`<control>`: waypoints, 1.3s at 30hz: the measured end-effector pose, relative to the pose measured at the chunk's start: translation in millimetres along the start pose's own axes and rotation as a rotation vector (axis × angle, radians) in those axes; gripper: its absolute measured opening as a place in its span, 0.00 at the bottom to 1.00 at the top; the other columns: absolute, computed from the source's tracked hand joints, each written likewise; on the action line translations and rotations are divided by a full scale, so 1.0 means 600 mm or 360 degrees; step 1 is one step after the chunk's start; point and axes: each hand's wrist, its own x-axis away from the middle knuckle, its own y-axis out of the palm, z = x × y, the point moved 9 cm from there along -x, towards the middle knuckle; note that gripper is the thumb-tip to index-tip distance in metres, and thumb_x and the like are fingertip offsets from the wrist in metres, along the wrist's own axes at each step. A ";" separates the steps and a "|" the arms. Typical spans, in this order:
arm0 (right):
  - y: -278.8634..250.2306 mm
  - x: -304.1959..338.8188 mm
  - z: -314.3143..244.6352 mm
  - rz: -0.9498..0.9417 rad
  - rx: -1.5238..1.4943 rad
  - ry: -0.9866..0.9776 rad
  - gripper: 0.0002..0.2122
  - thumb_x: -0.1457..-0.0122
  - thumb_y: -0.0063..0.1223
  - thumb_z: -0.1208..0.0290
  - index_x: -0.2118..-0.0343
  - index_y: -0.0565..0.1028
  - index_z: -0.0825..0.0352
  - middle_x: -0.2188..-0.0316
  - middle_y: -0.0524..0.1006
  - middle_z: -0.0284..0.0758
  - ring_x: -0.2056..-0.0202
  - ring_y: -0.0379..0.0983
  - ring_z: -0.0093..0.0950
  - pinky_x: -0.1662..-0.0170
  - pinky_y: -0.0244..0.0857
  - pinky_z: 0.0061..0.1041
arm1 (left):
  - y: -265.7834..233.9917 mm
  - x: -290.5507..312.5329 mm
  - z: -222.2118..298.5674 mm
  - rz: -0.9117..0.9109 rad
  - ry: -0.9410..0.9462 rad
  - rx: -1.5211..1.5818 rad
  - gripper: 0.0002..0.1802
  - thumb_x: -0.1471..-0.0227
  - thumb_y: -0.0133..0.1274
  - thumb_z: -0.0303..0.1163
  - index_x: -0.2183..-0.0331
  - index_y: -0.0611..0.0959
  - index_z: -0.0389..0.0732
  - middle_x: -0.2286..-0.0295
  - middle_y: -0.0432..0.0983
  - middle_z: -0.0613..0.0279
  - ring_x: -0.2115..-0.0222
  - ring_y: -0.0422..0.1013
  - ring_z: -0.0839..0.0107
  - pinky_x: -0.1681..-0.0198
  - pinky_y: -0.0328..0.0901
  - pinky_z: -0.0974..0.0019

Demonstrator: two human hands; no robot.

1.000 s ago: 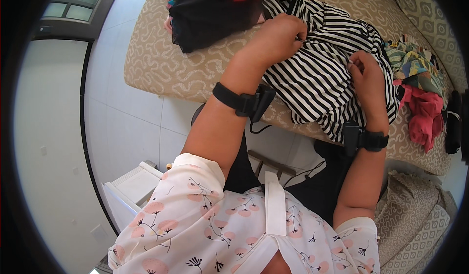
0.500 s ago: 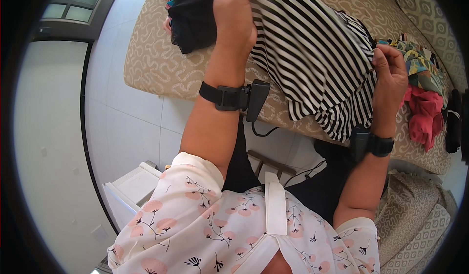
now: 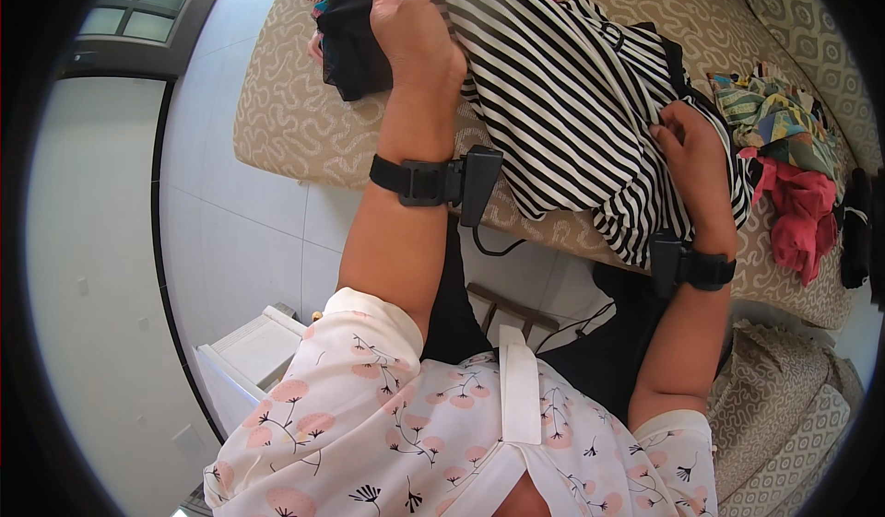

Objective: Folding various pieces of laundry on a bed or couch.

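Observation:
A black-and-white striped garment (image 3: 562, 102) lies spread over the patterned beige seat (image 3: 295, 111), part of it draped over the near edge. My left hand (image 3: 415, 42) pinches its upper left end near the top of the view, fingers closed on the cloth. On the garment's right side, my right hand (image 3: 696, 162) has its thumb and fingers closed on a fold of the striped cloth. A gathered section with black trim lies just beyond that hand. Under and beside my left hand is a black cloth (image 3: 355, 52).
At the right lie a multicoloured patterned cloth (image 3: 779, 121), a pink-red cloth (image 3: 800, 217) and a black rolled item (image 3: 857, 231). A grey-brown cushioned piece (image 3: 774, 416) stands lower right. A white door (image 3: 101, 240) fills the left side, beside the tiled floor (image 3: 240, 204).
My right hand has shifted left from the garment's trimmed edge to a fold further in. The black-trimmed part now lies on the seat beyond it. My left hand has moved slightly left with the cloth.

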 end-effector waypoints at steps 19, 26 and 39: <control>-0.060 -0.005 0.049 0.0512 0.0038 0.0046 0.19 0.48 0.62 0.65 0.54 0.75 0.66 0.47 0.71 0.45 0.47 0.67 0.40 0.44 0.59 0.34 | 0.128 0.091 -0.063 -0.1122 -0.0358 -0.0895 0.23 0.49 0.60 0.27 0.50 0.76 0.35 0.54 0.77 0.56 0.53 0.72 0.71 0.47 0.65 0.70; -0.025 0.008 0.001 0.0325 0.0627 -0.0249 0.10 0.55 0.63 0.75 0.68 0.76 0.67 0.51 0.73 0.45 0.47 0.65 0.46 0.44 0.58 0.39 | 0.139 0.129 -0.089 -0.1466 -0.0161 -0.1456 0.22 0.55 0.64 0.31 0.55 0.81 0.40 0.57 0.78 0.62 0.55 0.73 0.71 0.48 0.64 0.67; -0.008 0.003 -0.002 0.0176 0.0156 -0.0105 0.10 0.51 0.58 0.78 0.63 0.77 0.67 0.62 0.78 0.41 0.59 0.72 0.41 0.53 0.65 0.33 | 0.145 0.183 -0.115 -0.1832 0.0485 -0.1898 0.20 0.66 0.66 0.26 0.64 0.82 0.42 0.55 0.75 0.56 0.49 0.66 0.58 0.45 0.62 0.59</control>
